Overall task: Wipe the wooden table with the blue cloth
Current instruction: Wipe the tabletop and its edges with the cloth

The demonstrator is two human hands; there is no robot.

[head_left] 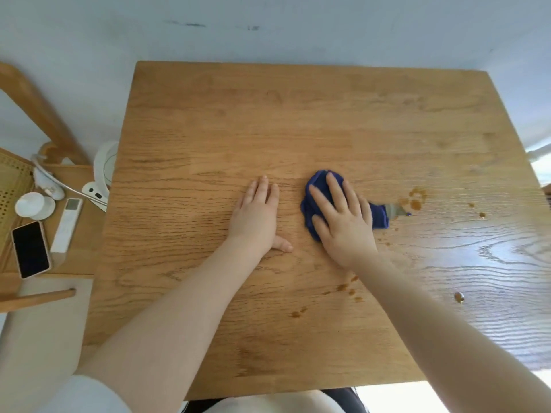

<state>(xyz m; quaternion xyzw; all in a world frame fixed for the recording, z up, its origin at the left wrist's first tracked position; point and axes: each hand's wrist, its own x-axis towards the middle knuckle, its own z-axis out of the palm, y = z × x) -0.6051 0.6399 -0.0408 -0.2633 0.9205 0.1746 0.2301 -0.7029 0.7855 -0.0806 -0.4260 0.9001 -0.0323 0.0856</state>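
Blue cloth [316, 201]: one, bunched mid-table, pressed flat under the spread right hand [343, 216] so it rubs rather than slides loose.
Left hand [256, 216]: laid flat, nothing grasped, likely bracing.
Table [208, 114]: one.
Brown spots [416, 201]: several clusters right of and nearer than the cloth, unwiped.
Phone [30, 249]: one, aside.

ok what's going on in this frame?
A person is wiping the wooden table. The right hand presses flat on the bunched blue cloth near the table's middle; the left hand rests flat on the bare wood beside it, holding nothing. Brown spill spots lie just right of the cloth, with more spots nearer the person, so wiping isn't finished. A phone and a remote sit on a side surface to the left.
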